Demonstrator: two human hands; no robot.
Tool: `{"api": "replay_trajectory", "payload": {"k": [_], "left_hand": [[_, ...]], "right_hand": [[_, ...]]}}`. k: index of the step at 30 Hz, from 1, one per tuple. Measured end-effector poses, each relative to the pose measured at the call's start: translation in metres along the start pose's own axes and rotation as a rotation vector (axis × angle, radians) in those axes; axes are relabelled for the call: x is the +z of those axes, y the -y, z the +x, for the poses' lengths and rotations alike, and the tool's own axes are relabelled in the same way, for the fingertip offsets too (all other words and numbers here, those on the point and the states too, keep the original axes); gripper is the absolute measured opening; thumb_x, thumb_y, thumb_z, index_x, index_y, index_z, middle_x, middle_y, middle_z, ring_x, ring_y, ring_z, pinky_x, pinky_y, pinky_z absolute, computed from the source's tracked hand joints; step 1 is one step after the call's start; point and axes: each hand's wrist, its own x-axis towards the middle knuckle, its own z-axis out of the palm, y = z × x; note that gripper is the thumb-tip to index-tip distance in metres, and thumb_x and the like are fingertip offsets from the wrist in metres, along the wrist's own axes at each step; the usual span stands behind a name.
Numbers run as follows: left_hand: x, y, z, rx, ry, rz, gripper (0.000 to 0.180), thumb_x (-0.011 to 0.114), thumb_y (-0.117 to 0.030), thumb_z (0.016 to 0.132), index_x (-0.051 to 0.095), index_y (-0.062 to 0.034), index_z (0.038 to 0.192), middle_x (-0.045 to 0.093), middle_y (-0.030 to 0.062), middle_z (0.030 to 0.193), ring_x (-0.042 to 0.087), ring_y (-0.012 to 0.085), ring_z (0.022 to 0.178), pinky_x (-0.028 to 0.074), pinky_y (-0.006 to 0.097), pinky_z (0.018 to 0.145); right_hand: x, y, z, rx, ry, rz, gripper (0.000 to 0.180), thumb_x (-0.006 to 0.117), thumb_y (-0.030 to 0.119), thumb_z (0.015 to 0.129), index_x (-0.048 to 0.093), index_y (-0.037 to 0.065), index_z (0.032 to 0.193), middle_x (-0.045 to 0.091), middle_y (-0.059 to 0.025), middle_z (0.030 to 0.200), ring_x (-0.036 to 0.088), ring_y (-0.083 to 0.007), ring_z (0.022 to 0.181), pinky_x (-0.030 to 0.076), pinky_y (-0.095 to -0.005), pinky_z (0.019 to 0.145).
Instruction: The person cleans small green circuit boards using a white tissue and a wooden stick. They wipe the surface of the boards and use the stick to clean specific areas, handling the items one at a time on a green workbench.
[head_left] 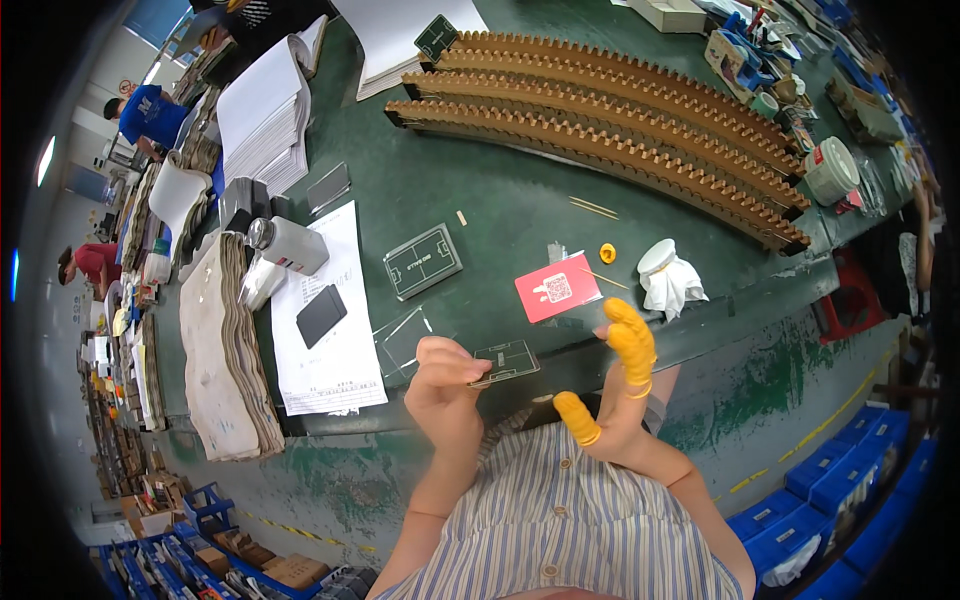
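Between the thumb and fingers of my left hand [447,390] is a thin dark green card [508,362] printed with white pitch-like lines. My right hand [622,400] is held apart from it to the right, thumb and fingers spread, with yellow finger cots on the tips. Farther in on the table lies a neat stack of similar cards [423,262]. A clear plastic sheet [402,338] lies just beyond my left hand. Beyond my right hand are a red card [556,288] with a square code, a cloth-wrapped white pad [670,280] and a small yellow rolled finger cot [607,253].
Long brown slotted racks [600,110] cross the far table, one green card [436,38] standing at their left end. Thin wooden sticks [594,208] lie before them. To the left are a printed sheet [330,372], a black card [321,316], a grey bottle [290,246] and worn paper stacks [222,350].
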Motion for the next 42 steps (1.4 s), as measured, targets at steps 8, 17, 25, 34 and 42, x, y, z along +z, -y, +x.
{"api": "replay_trajectory", "payload": {"k": [8,17,25,34,42], "left_hand": [[-0.013,0.002,0.007,0.366,0.076,0.244,0.015,0.066,-0.004,0.075,0.062,-0.0163,0.067,0.069,-0.0040,0.080,0.050,0.0170,0.082,0.035,0.036,0.082],[-0.024,-0.035,0.019,0.836,0.307,0.871,0.010,0.066,-0.024,0.076,0.067,-0.0297,0.084,0.068,-0.0143,0.088,0.050,0.0094,0.084,0.027,0.032,0.095],[-0.034,-0.024,0.035,1.187,0.374,0.972,0.012,0.055,-0.024,0.079,0.066,-0.0279,0.082,0.068,-0.0166,0.099,0.049,0.0030,0.089,0.020,0.033,0.092],[-0.037,-0.015,0.039,1.341,0.304,0.987,0.039,0.026,-0.028,0.099,0.060,-0.0149,0.086,0.070,-0.0116,0.093,0.047,-0.0027,0.098,0.025,0.021,0.095],[-0.034,-0.019,0.040,1.324,0.251,0.911,0.022,0.042,-0.026,0.089,0.062,-0.0219,0.079,0.070,-0.0129,0.092,0.045,-0.0002,0.092,0.025,0.024,0.093]], "right_hand": [[-0.026,-0.023,0.019,0.078,-0.187,-0.620,0.066,0.072,0.021,0.078,0.042,0.004,0.134,0.039,-0.0170,0.138,0.035,-0.0329,0.120,0.026,-0.0434,0.102],[-0.050,-0.057,0.028,0.430,-0.155,-0.587,0.066,0.069,0.015,0.083,0.035,0.006,0.138,0.051,-0.0144,0.118,0.049,-0.0271,0.105,0.038,-0.0378,0.093],[-0.043,0.026,0.021,0.356,-0.163,0.314,0.066,0.077,0.007,0.069,0.040,0.003,0.124,0.049,-0.0028,0.092,0.051,-0.0102,0.079,0.043,-0.0223,0.070],[-0.021,0.050,0.052,0.272,0.360,-0.015,0.055,0.079,0.014,0.067,0.052,0.000,0.112,0.064,-0.0063,0.067,0.066,-0.0162,0.060,0.050,-0.0243,0.057],[-0.012,0.051,0.048,0.222,0.323,-0.077,0.053,0.078,0.015,0.065,0.054,0.000,0.110,0.063,-0.0063,0.066,0.066,-0.0188,0.058,0.050,-0.0262,0.056]]}}
